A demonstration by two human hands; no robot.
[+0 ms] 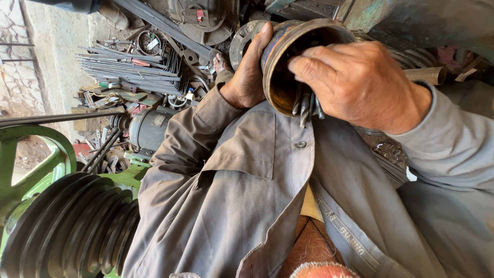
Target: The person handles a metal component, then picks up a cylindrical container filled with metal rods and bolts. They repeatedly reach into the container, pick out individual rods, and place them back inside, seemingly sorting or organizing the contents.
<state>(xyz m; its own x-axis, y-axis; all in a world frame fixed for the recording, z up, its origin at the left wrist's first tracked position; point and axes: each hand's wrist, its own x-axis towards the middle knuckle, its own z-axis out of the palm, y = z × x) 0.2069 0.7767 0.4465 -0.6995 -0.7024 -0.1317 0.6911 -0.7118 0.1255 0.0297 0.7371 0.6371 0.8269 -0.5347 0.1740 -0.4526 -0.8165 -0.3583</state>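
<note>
A worn round metal can (285, 62), dark outside and rust-brown within, is held up tipped on its side in front of the person's chest, its open mouth turned toward the camera. A few slim metal pieces (304, 105) jut out over the lower lip of the can's mouth. The right hand (360, 82) is closed over that same lip, its fingers (309, 64) bent across the rim and pinching the slim metal pieces against it. The left hand (247, 72) wraps the can's far side, thumb laid along the wall and palm cupped behind it, bearing its weight.

By the look of it, the step in hand is drawing the pieces out of the can's mouth. The next move calls for a steady left-hand hold and a firm right-hand pinch, so the pieces come away together rather than slipping back in or dropping.

Directly below the can hangs the person's grey work coat (247, 170), with a button just under the can's mouth. Left of the can lies a stack of bent metal rods (128, 67) amid workshop clutter. Below and left of the can sits a grey electric motor (149, 128), and farther down on that side a dark grooved pulley (67, 226) on a green frame (31, 149).
</note>
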